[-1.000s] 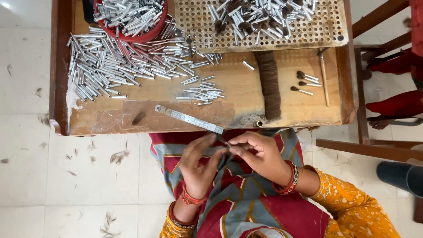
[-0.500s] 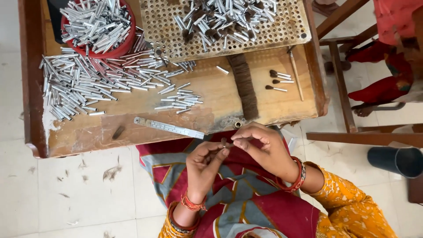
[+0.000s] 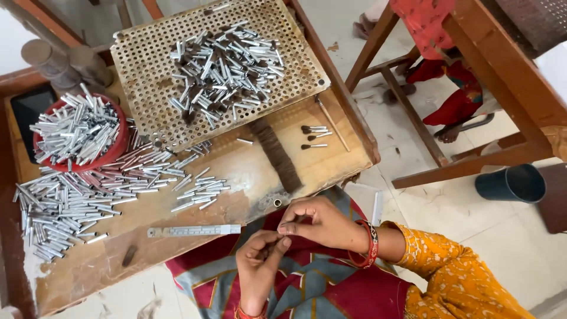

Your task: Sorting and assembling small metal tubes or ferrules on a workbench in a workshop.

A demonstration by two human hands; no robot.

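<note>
Tube (image 3: 287, 227), small and barely visible, sits pinched between both hands: right hand (image 3: 322, 221) fingers and left hand (image 3: 260, 260) fingers clamp it, just off the worktop (image 3: 248, 189) edge, near the ruler (image 3: 194, 231).

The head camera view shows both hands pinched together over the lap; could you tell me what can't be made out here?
- Item pinched between left hand and right hand: too small, covered by fingertips.
- Red bowl: its inside is buried under silver tubes.
- Person opposite: mostly cut off by the top edge.

shiny metal tubes (image 3: 77, 201) on worn, matt wooden table (image 3: 248, 177); perforated metal tray (image 3: 147, 53).
</note>
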